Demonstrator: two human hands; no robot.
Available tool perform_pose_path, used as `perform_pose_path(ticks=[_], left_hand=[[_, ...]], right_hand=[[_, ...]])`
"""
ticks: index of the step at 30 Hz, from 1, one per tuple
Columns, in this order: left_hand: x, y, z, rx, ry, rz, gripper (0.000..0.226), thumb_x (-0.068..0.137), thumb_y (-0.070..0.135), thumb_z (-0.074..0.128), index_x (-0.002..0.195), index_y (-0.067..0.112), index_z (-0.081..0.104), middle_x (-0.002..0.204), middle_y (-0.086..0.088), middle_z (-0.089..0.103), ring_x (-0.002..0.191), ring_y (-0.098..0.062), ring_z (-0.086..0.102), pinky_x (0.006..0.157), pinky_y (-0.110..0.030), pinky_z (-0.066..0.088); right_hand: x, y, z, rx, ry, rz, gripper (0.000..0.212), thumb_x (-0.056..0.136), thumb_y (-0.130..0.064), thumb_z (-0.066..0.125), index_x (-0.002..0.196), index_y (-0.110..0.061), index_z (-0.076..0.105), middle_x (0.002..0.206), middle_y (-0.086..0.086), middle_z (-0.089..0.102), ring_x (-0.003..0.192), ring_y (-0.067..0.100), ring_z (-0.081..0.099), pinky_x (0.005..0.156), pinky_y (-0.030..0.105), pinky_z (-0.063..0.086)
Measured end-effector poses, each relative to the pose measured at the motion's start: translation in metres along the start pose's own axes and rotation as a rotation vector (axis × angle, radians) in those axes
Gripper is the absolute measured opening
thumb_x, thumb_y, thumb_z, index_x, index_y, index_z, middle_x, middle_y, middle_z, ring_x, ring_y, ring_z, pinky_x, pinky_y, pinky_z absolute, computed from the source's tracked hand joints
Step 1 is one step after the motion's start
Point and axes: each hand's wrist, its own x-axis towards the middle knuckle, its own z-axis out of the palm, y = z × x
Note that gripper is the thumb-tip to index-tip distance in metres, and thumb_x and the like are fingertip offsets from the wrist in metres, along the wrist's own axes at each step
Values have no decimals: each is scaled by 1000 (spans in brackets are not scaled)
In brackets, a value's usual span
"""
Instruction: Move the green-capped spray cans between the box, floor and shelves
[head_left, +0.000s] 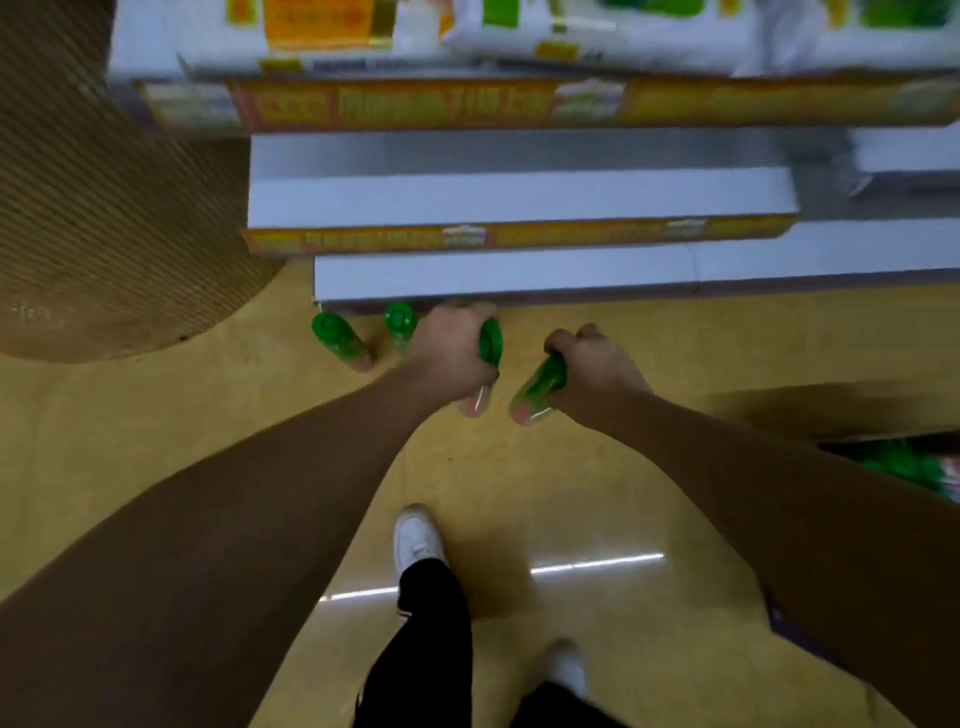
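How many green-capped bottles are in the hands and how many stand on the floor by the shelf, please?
Held in the left hand: 1 green-capped bottle
Held in the right hand: 1 green-capped bottle
Standing on the floor: 2 bottles
Total: 4

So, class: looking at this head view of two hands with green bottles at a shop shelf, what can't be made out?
- Print on the shelf strips: blurred.
- Label of the bottle in the left hand: covered by fingers.
- Neck of the bottle in the right hand: hidden in the fist.
- Green packs: cut off by the right arm and edge.
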Motion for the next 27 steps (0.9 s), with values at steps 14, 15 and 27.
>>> perform_pose_path(ticks=[14, 15, 27], left_hand=[[-155, 346, -186, 179, 205, 455, 69, 75, 39, 85, 133, 19, 53, 113, -11, 65, 101, -30, 64, 79, -44, 58], [-167, 372, -198, 193, 211, 466, 70, 74, 40, 85, 133, 19, 52, 114, -10, 65, 100, -29, 64, 78, -42, 58], [-250, 630, -256, 296, 307, 761, 63, 69, 46, 88, 120, 23, 59, 112, -2, 64, 99, -24, 61, 74, -36, 53]], right_hand=[[-292, 76, -285, -25, 229, 86, 60, 74, -33, 86, 126, -17, 61, 117, 8, 64, 103, 25, 60, 78, 35, 55], [-316, 81, -310, -15, 247, 96, 61, 73, -34, 87, 125, -17, 61, 117, 7, 63, 100, 23, 59, 75, 34, 54], [-539, 172, -499, 138, 509, 322, 60, 68, -23, 93, 120, -13, 64, 107, 9, 64, 82, 25, 67, 53, 32, 59]])
